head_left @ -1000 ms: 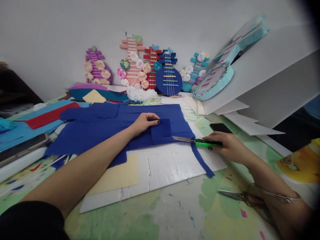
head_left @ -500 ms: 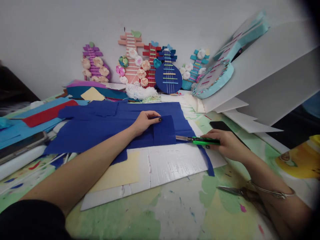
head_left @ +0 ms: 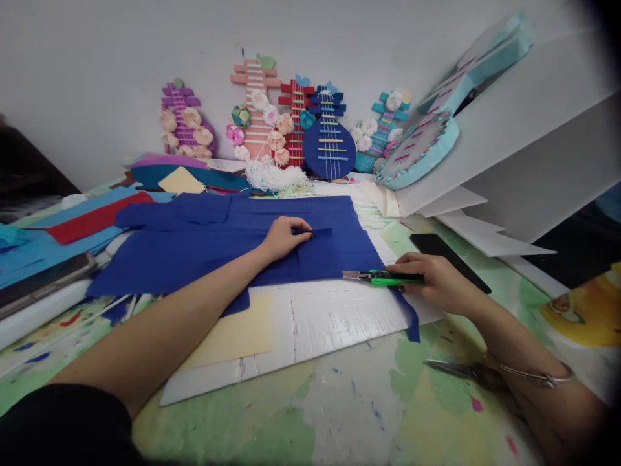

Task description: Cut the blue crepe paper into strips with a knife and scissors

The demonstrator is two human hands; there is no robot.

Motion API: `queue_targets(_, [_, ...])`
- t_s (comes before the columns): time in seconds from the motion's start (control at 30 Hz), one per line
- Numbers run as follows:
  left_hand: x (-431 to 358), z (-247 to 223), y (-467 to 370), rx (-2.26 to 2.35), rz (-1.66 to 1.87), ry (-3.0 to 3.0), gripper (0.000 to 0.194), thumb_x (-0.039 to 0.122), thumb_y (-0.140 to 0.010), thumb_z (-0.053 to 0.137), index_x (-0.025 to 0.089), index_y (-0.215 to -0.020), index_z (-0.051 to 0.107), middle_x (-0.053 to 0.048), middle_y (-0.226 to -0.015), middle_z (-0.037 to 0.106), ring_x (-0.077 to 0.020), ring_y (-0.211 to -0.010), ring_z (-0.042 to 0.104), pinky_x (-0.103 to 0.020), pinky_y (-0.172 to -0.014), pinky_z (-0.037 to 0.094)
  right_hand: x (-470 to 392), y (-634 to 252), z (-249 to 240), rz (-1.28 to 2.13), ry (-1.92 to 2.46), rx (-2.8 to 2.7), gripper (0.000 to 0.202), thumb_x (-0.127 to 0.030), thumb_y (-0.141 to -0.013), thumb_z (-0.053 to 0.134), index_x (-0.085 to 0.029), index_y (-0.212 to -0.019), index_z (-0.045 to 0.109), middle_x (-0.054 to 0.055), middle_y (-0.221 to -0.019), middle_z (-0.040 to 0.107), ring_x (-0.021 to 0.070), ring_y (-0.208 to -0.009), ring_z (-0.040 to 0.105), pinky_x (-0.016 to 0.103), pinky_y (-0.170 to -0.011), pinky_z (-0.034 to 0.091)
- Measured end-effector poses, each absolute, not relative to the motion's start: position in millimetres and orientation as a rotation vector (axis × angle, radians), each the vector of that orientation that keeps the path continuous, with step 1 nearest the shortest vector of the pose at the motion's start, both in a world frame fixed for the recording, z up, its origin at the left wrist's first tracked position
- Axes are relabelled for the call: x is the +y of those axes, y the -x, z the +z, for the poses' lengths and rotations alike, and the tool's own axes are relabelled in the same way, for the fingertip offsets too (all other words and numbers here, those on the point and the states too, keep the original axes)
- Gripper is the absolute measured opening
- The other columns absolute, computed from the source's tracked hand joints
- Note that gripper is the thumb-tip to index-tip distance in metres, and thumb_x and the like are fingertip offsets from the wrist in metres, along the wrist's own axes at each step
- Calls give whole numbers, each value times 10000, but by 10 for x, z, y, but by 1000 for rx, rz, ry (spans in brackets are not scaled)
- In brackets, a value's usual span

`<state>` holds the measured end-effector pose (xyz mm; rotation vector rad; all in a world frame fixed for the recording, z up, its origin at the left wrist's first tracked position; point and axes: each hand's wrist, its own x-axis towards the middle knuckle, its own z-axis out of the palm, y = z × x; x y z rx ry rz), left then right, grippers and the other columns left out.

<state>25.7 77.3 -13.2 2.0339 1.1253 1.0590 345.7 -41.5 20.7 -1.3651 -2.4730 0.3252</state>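
Note:
My left hand (head_left: 290, 237) is closed in a pinch on a small blue piece (head_left: 321, 238) that looks like crepe paper or cloth. That piece lies over a large sheet (head_left: 194, 252) of the same blue. In my right hand (head_left: 434, 278) is a green utility knife (head_left: 388, 278), its blade pointing left by the sheet's front edge. Beneath the blue material, a white board (head_left: 339, 317) and a pale yellow sheet (head_left: 242, 336) stick out toward me. A narrow blue strip (head_left: 413, 320) hangs down near my right hand.
Scissors (head_left: 451, 369) lie beside my right wrist, and a black flat object (head_left: 449, 262) behind that hand. White boards (head_left: 485, 155) lean at the right. Several decorated lute models, one dark blue (head_left: 330, 152), stand against the wall. A phone (head_left: 43, 281) sits at left.
The small blue piece's upper edge has tipped and dropped under my left fingers. The knife has shifted slightly, its blade still near the sheet's front edge. The view has moved a little.

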Motion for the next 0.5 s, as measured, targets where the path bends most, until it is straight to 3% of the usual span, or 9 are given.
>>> queue_targets(0.1, [748,-111,-274,1142,1054,-2149,93,185,-707,679,168,-788,722,-43,-813,698,-205,-814,608,-345,-836,434,-412,-3464,200,302,1373,-2474,402,-148,-780,548,-275,-1124,715,62,-1060,678,221,-928,642,355,-854,486])
queue_targets(0.27, [600,22,-373,948,1022,-2356,195,111,-773,626,218,-892,738,-55,-1020,683,-224,-1052,544,-396,-1008,339,-412,-3463,190,293,1383,-2479,417,-141,-770,543,-279,-1124,715,61,-1072,673,221,-926,639,360,-858,489])
queue_targets(0.37, [510,55,-458,694,835,-2467,210,114,-812,618,270,-812,758,-28,-984,714,-209,-1096,535,-369,-1007,356,-415,-3456,187,295,1375,-2482,402,-152,-784,541,-268,-1128,715,69,-1068,673,221,-930,639,354,-858,489])
queue_targets(0.5, [491,-29,-498,512,675,-2546,311,75,-841,574,319,-871,764,-15,-996,728,-211,-1107,527,-393,-983,378,-422,-3451,189,289,1372,-2487,394,-154,-786,544,-259,-1122,720,71,-1057,677,216,-915,643,339,-839,494])
